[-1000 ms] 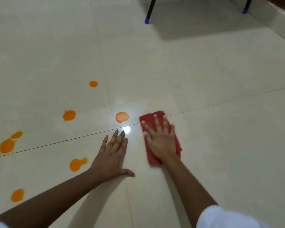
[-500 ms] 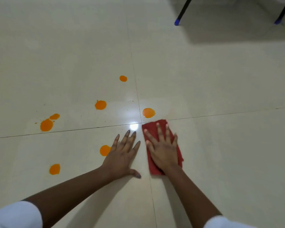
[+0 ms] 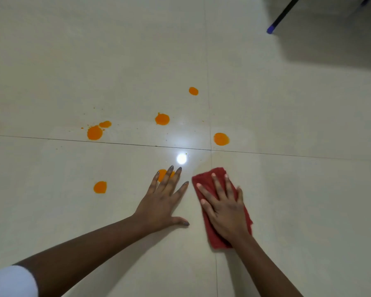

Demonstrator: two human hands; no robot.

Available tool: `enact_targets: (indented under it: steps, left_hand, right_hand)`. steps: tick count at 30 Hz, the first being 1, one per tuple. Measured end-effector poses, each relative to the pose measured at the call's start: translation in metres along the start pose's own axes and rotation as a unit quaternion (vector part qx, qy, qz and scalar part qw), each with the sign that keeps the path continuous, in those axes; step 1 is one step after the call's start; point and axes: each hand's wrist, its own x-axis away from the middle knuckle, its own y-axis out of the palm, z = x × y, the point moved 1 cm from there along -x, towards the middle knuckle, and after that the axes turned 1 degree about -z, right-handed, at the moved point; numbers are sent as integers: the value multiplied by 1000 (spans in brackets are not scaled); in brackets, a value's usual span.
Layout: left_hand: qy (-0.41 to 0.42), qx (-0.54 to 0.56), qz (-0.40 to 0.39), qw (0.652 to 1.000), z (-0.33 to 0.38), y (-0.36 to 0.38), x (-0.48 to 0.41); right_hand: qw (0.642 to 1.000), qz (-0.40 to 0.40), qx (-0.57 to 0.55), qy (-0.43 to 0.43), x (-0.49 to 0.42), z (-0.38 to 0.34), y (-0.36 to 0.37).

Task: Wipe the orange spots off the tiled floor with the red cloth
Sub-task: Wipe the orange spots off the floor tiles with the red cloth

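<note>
My right hand [image 3: 222,204] lies flat with spread fingers on the red cloth [image 3: 219,239], pressing it to the tiled floor [image 3: 287,189]. My left hand [image 3: 162,202] rests flat on the floor just left of the cloth, fingers straight. Its fingertips partly cover one orange spot [image 3: 162,173]. Several more orange spots lie ahead and to the left: the nearest one to the cloth [image 3: 221,139] sits beyond the tile joint, others at the middle [image 3: 162,119], far [image 3: 193,91], left [image 3: 94,132] and near left [image 3: 100,187].
A dark furniture leg with a blue foot [image 3: 270,30] stands at the top right, beside a shadowed patch of floor. A bright light reflection [image 3: 181,158] glares on the tile just ahead of my left hand. Dark grout lines cross near the cloth.
The view has swung left, so spots and hands sit further right in frame. The cloth and my right hand now lie further back from the nearest spot. My left hand stays flat on the floor.
</note>
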Motion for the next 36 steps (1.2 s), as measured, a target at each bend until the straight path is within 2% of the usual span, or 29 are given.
enact_targets:
  steps: [4,6,10,15,18,19,21,23,26,27,29,31,32,34,36]
  left_hand:
    - [-12,-13,19,1000,-16,-6,24]
    - [-16,-24,21,999,-24,0,39]
    - [-32,-43,10,999,-43,3,61]
    - [-16,-74,4,997,-72,-5,78]
    - [-32,-79,-7,996,-78,-1,91]
    - [-42,-77,-8,996,-78,0,94]
    - [-56,-67,-12,996,-75,1,99]
    - [-64,-62,-21,996,-74,1,100]
    - [-67,-51,-36,996,-75,2,100]
    - [-65,-49,-37,996,-76,3,99]
    - [-59,-49,-38,996,-80,5,97]
    - [-71,-46,-37,996,-79,4,96]
    - [-81,-41,-35,995,-78,3,97]
    - [-94,-40,-31,994,-77,2,97]
    - [-94,-45,-42,994,-75,-1,97]
  right_hand:
    - [996,0,-3,92,-36,18,-16]
    - [996,-28,15,88,-64,7,-18]
    - [1000,-7,22,-14,-35,-8,-5]
    - [998,45,0,-39,58,-43,15]
    - [990,16,4,-143,28,-80,18]
    - [988,13,11,-154,4,-86,16]
    - [993,0,30,-112,-46,-80,5]
    - [999,-14,25,-16,-67,-56,-1]
    - [995,49,-9,87,-23,-54,5]
    - [995,62,-20,75,1,-71,7]
    - [998,45,-30,-29,25,-109,21]
    - [990,43,-24,-130,-2,-133,20]
    - [989,48,-20,-138,-28,-135,16]
    - [995,18,9,-95,-76,-118,4]
    - [1000,-18,7,1,-90,-83,1]
